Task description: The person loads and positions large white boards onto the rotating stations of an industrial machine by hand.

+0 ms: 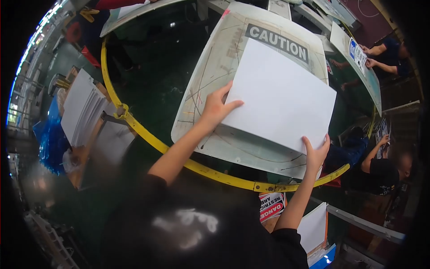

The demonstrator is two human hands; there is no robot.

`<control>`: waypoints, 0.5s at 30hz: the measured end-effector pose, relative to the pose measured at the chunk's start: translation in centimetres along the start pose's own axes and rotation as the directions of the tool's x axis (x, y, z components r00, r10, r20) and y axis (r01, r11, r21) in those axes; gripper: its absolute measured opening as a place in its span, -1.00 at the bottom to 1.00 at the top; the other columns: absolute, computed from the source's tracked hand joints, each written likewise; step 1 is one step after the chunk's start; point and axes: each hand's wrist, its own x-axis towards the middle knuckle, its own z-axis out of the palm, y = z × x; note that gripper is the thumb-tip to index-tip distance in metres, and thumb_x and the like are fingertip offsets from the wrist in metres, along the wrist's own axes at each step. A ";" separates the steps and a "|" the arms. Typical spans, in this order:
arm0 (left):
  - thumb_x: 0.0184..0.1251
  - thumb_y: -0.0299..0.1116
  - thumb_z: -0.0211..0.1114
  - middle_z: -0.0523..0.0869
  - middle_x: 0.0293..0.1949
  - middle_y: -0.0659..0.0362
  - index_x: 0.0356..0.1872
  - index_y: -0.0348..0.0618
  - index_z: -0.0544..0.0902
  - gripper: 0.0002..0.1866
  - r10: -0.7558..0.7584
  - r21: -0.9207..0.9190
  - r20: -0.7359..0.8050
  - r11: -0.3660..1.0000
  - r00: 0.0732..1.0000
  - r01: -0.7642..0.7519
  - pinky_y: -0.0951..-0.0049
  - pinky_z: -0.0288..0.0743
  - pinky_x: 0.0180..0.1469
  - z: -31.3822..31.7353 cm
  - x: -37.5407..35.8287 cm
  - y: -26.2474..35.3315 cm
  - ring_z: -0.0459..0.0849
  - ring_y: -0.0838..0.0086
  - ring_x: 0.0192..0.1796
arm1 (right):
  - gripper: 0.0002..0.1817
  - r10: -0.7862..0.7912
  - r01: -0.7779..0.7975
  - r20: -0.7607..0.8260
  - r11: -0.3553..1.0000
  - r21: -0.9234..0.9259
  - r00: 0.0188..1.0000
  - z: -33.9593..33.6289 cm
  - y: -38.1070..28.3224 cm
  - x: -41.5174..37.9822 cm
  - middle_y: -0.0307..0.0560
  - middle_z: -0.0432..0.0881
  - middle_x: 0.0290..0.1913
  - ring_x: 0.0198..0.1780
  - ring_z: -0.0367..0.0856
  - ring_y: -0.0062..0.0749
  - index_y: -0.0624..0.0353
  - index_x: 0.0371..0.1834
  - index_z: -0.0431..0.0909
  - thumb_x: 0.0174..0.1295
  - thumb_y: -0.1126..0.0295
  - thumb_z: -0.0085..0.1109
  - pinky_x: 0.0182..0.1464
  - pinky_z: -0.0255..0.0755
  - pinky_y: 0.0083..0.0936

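A blank white rectangular sheet lies tilted over a worn whitish board with rounded corners. My left hand grips the sheet's left edge, thumb on top and fingers partly hidden beneath. My right hand holds the near edge close to the right corner, with the thumb and fingers around it. Past the sheet's far edge shows a dark grey band lettered CAUTION. Scratches and coloured marks run across the board's bare left part.
A curved yellow rail passes in front of me, below the board. White sheets are stacked at left beside blue plastic. A red-and-white DANGER sign lies below. Co-workers handle printed signs at right.
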 end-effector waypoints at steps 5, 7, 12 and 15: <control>-0.18 0.16 0.42 0.06 0.33 -0.35 0.21 0.05 0.47 -0.18 -0.002 0.748 0.120 0.658 0.993 -0.089 -0.23 -0.37 0.32 -3.6 3.8 -3.3 -0.34 -0.24 0.42 | -0.04 -0.032 0.032 -0.021 0.999 -0.023 0.999 2.6 -1.8 1.7 0.21 0.34 0.16 0.22 0.29 0.04 0.34 0.21 0.24 -0.27 0.11 0.52 0.24 0.19 -0.24; -0.21 0.17 0.43 -0.05 0.37 -0.32 0.20 0.07 0.48 -0.16 0.000 0.823 0.137 0.556 0.991 -0.114 -0.34 -0.51 0.27 -3.8 4.3 -4.1 -0.47 -0.22 0.41 | -0.03 -0.054 0.053 -0.009 0.997 -0.062 0.999 3.4 -1.4 1.9 0.20 0.34 0.16 0.21 0.30 0.04 0.33 0.21 0.24 -0.25 0.04 0.49 0.23 0.20 -0.24; -0.28 0.19 0.45 -0.21 0.40 -0.29 0.18 0.10 0.50 -0.14 -0.094 0.861 0.101 0.506 0.990 -0.040 -0.42 -0.60 0.21 -3.8 4.8 -5.4 -0.61 -0.22 0.39 | -0.01 0.011 -0.007 0.024 0.985 -0.174 1.000 4.6 -1.6 1.8 0.19 0.34 0.15 0.20 0.32 0.04 0.35 0.22 0.23 -0.23 -0.04 0.46 0.20 0.23 -0.24; -0.30 0.18 0.46 -0.24 0.41 -0.26 0.17 0.13 0.51 -0.15 -0.144 0.861 0.041 0.507 0.989 0.038 -0.41 -0.61 0.21 -3.6 4.5 -5.3 -0.64 -0.23 0.38 | 0.00 0.016 -0.009 0.039 0.983 -0.182 0.999 4.9 -1.8 2.0 0.19 0.35 0.14 0.19 0.33 0.03 0.36 0.22 0.23 -0.23 -0.04 0.46 0.19 0.25 -0.25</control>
